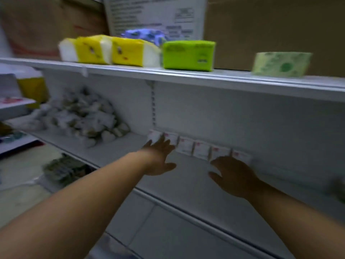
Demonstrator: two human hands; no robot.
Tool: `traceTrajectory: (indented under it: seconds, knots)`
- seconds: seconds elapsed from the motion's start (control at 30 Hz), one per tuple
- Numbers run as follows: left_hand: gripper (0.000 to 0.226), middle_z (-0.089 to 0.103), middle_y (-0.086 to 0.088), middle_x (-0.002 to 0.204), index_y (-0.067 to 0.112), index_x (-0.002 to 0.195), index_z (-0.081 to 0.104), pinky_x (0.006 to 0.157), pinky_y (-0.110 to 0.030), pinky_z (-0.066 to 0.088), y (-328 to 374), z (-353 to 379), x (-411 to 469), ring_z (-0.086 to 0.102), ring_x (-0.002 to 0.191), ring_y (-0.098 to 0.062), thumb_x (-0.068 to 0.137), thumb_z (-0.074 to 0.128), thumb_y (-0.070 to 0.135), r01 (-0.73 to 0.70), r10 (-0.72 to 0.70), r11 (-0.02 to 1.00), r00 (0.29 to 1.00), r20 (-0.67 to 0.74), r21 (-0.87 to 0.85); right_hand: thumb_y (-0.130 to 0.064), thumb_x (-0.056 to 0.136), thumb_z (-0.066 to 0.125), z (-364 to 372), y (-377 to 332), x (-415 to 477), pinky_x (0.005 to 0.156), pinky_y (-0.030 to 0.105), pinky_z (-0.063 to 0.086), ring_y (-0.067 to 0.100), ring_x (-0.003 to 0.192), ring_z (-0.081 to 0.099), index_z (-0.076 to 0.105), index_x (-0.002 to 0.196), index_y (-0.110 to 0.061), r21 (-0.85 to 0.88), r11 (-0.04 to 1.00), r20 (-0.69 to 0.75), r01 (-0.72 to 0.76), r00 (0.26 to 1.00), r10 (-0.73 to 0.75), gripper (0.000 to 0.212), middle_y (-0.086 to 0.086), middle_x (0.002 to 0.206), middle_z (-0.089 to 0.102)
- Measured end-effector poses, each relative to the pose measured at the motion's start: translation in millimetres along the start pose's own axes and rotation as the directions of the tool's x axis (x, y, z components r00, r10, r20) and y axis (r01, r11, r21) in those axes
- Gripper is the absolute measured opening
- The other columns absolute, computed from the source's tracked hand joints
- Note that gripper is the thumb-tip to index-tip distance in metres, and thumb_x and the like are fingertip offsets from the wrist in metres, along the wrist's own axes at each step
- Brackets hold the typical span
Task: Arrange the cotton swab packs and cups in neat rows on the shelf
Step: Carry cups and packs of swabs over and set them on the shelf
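Note:
Several white cotton swab packs (200, 150) with red marks stand in a row against the back wall of the white middle shelf (186, 184). My left hand (160, 156) reaches forward with straight, spread fingers at the left end of the row, over the first two packs. At the right end of the row my right hand (233, 174) is spread flat in front of the last packs, and it holds nothing. The frame is blurred. No cups can be told apart.
A loose heap of small white packets (85, 116) lies on the same shelf to the left. The upper shelf (186, 75) carries yellow (110, 50), green (188, 55) and pale green (281, 64) tissue packs in front of cardboard boxes. Another shelf unit stands at far left.

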State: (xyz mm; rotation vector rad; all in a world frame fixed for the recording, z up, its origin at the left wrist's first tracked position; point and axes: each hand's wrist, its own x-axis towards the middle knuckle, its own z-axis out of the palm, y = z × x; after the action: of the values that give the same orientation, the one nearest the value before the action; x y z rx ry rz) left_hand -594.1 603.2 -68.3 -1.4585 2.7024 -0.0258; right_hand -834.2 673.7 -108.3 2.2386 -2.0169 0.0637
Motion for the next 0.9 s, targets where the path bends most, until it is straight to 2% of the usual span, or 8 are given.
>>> traceTrajectory:
  seconds: [0.07, 0.17, 0.4, 0.47, 0.67, 0.77, 0.83, 0.9]
  knots:
    - [0.071, 0.000, -0.002, 0.160, 0.019, 0.152, 0.007, 0.118, -0.042, 0.003, -60.6, 7.8, -36.9, -0.004, 0.146, -0.019, 0.096, 0.037, 0.052, 0.118, -0.119, 0.993, 0.990, 0.074, 0.010, -0.055, 0.097, 0.023, -2.3, -57.4, 34.6, 0.119, 0.036, 0.003, 0.020, 0.147, 0.001, 0.012, 0.151, -0.029, -0.022, 0.986, 0.153, 0.167, 0.975, -0.162, 0.061, 0.003, 0.160, 0.001]
    - [0.064, 0.012, -0.002, 0.158, 0.018, 0.151, 0.016, 0.117, -0.037, 0.012, -130.4, 18.4, -84.5, 0.006, 0.146, -0.019, 0.098, 0.039, 0.045, 0.255, -0.256, 0.961, 0.967, 0.006, -0.104, -0.058, 0.096, 0.022, -6.0, -124.1, 80.5, 0.119, 0.037, -0.004, 0.018, 0.146, -0.013, 0.002, 0.151, -0.033, 0.014, 0.954, 0.221, 0.300, 0.929, -0.296, 0.064, 0.000, 0.159, -0.013]
    - [0.068, 0.002, -0.001, 0.160, 0.022, 0.151, 0.010, 0.119, -0.042, 0.005, -258.2, 51.2, -124.5, -0.007, 0.146, -0.017, 0.097, 0.038, 0.050, 0.406, -0.408, 0.906, 0.913, 0.009, -0.124, -0.055, 0.097, 0.027, -8.5, -230.9, 170.1, 0.119, 0.034, 0.000, 0.016, 0.146, -0.008, 0.003, 0.151, -0.030, 0.109, 0.924, 0.207, 0.366, 0.901, -0.381, 0.064, 0.001, 0.159, -0.009]
    - [0.068, 0.002, -0.001, 0.160, 0.022, 0.151, 0.009, 0.120, -0.041, 0.004, -293.2, 53.2, -119.8, -0.006, 0.146, -0.016, 0.096, 0.038, 0.050, 0.417, -0.420, 0.902, 0.907, -0.001, -0.114, -0.054, 0.097, 0.028, -4.2, -252.9, 201.0, 0.119, 0.035, 0.002, 0.018, 0.146, -0.007, 0.004, 0.152, -0.027, 0.074, 0.920, 0.186, 0.384, 0.901, -0.391, 0.065, 0.003, 0.159, -0.007]
    - [0.071, 0.003, 0.001, 0.160, 0.024, 0.152, 0.010, 0.118, -0.036, 0.010, -394.2, 51.5, -118.5, -0.001, 0.147, -0.016, 0.095, 0.044, 0.048, 0.465, -0.462, 0.877, 0.885, 0.055, -0.117, -0.049, 0.096, 0.035, -9.1, -340.0, 303.0, 0.116, 0.035, 0.015, 0.021, 0.145, 0.011, 0.018, 0.149, -0.025, 0.085, 0.900, -0.082, 0.426, 0.904, -0.420, 0.061, 0.004, 0.158, 0.010]
    - [0.069, 0.006, 0.000, 0.160, 0.024, 0.151, 0.011, 0.118, -0.035, 0.011, -450.3, 39.3, -132.1, 0.001, 0.147, -0.016, 0.095, 0.045, 0.046, 0.497, -0.496, 0.864, 0.868, 0.034, -0.077, -0.060, 0.090, 0.022, -13.4, -396.9, 350.1, 0.115, 0.037, 0.015, 0.023, 0.145, 0.008, 0.022, 0.148, -0.028, 0.111, 0.899, -0.064, 0.423, 0.906, -0.419, 0.067, 0.005, 0.158, 0.009]
    - [0.068, 0.009, -0.001, 0.159, 0.023, 0.151, 0.012, 0.118, -0.035, 0.012, -487.7, 35.0, -141.9, 0.003, 0.147, -0.016, 0.096, 0.045, 0.043, 0.524, -0.523, 0.848, 0.852, 0.033, -0.079, -0.056, 0.091, 0.029, -17.4, -435.0, 369.7, 0.114, 0.041, 0.022, 0.025, 0.143, 0.013, 0.028, 0.145, -0.030, 0.155, 0.881, -0.066, 0.447, 0.894, -0.442, 0.060, 0.005, 0.158, 0.012]
    - [0.068, 0.009, -0.001, 0.159, 0.022, 0.151, 0.011, 0.117, -0.035, 0.012, -524.4, 37.6, -146.8, 0.003, 0.147, -0.017, 0.096, 0.046, 0.041, 0.548, -0.545, 0.834, 0.837, 0.051, -0.072, -0.052, 0.094, 0.036, -16.5, -467.3, 384.0, 0.114, 0.040, 0.020, 0.023, 0.144, 0.011, 0.025, 0.147, -0.031, 0.159, 0.858, -0.046, 0.488, 0.872, -0.487, 0.058, 0.001, 0.158, 0.008]
